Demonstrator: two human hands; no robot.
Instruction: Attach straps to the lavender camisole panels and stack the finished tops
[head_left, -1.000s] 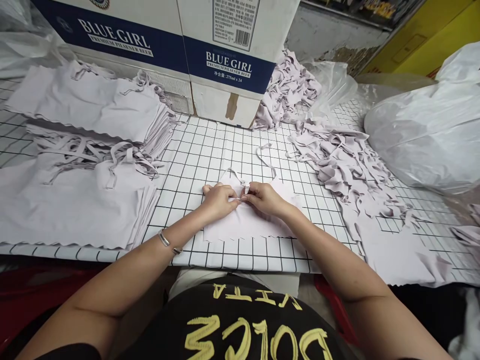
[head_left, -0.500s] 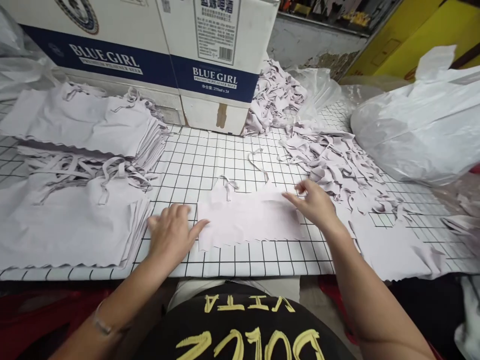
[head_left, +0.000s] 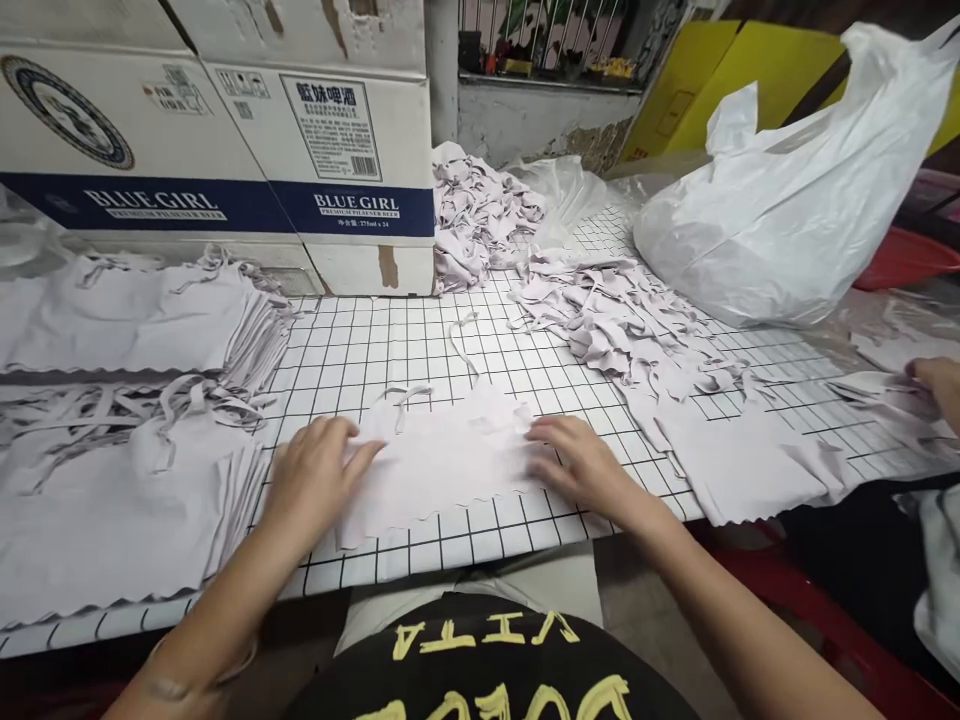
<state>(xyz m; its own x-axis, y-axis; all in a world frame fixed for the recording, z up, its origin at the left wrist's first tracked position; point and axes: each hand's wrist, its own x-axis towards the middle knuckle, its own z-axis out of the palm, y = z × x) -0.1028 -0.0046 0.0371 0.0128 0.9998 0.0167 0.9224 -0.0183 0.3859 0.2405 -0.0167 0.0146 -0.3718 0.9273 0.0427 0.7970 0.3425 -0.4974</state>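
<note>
A pale pink strappy top [head_left: 439,465] lies flat on the table in front of me, its thin straps toward the far side and its wavy hem toward me. My left hand [head_left: 319,475] is at the top's left edge, thumb apart from the fingers. At the right edge is my right hand [head_left: 577,465], fingers spread and slightly blurred, touching the cloth. To the left are two stacks of similar tops, a near stack [head_left: 97,510] and a far stack [head_left: 127,315]. Another pale cloth piece [head_left: 757,460] lies to the right of my right hand.
A large beer carton [head_left: 247,140] stands behind the stacks. A heap of pale fabric strips [head_left: 607,310] spreads over the gridded tablecloth [head_left: 352,345]. At the back right sits a white plastic bag [head_left: 765,220]. Another person's hand [head_left: 941,385] touches cloth at the far right.
My right hand has moved left and now touches the top's right edge. The top's left side has shifted toward me. My view has turned right, and another person's hand has come into view.
</note>
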